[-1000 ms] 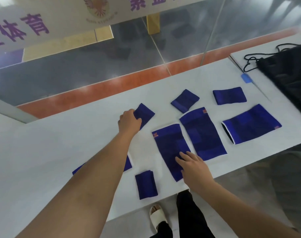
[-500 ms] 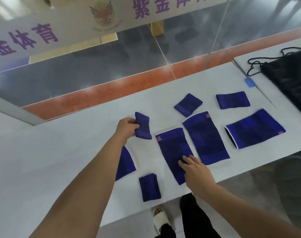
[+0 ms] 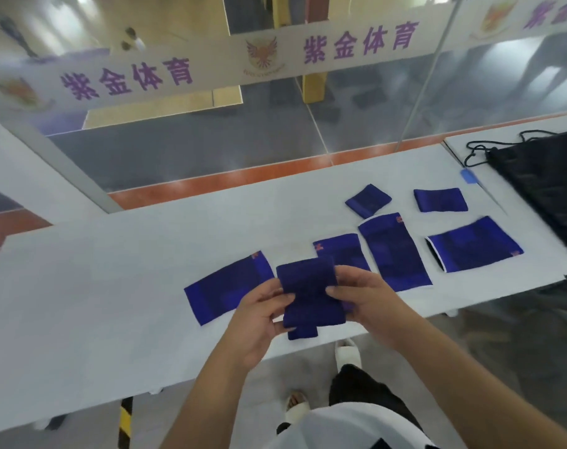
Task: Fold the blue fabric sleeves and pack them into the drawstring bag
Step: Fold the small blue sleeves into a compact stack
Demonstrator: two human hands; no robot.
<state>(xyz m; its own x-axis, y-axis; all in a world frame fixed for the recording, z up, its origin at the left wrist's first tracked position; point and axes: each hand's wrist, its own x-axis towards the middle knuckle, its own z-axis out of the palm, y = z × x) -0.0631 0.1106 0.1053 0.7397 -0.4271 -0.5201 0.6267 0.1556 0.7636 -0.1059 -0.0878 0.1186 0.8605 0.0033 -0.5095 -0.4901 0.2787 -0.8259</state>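
Note:
Both hands hold a small blue sleeve (image 3: pixel 308 293) above the table's near edge, with a second small piece showing under its lower edge. My left hand (image 3: pixel 262 315) grips its left side and my right hand (image 3: pixel 366 296) pinches its right side. Flat on the white table (image 3: pixel 113 286) lie long blue sleeves: one to the left (image 3: pixel 223 286), one partly behind my right hand (image 3: pixel 340 251), one in the middle (image 3: pixel 395 251) and one to the right (image 3: pixel 473 244). Two small folded sleeves (image 3: pixel 368 199) (image 3: pixel 440 199) lie farther back. The black drawstring bag (image 3: pixel 547 183) lies at the far right.
A glass partition with a white banner (image 3: pixel 275 56) runs behind the table. A blue tape piece (image 3: pixel 469 176) marks the seam to a second table at the right. My feet (image 3: pixel 346 351) stand below the near table edge.
My left hand brought its small sleeve from the table toward me, and my right hand left the long sleeve to take hold of it too. The small piece near the front edge is off the table.

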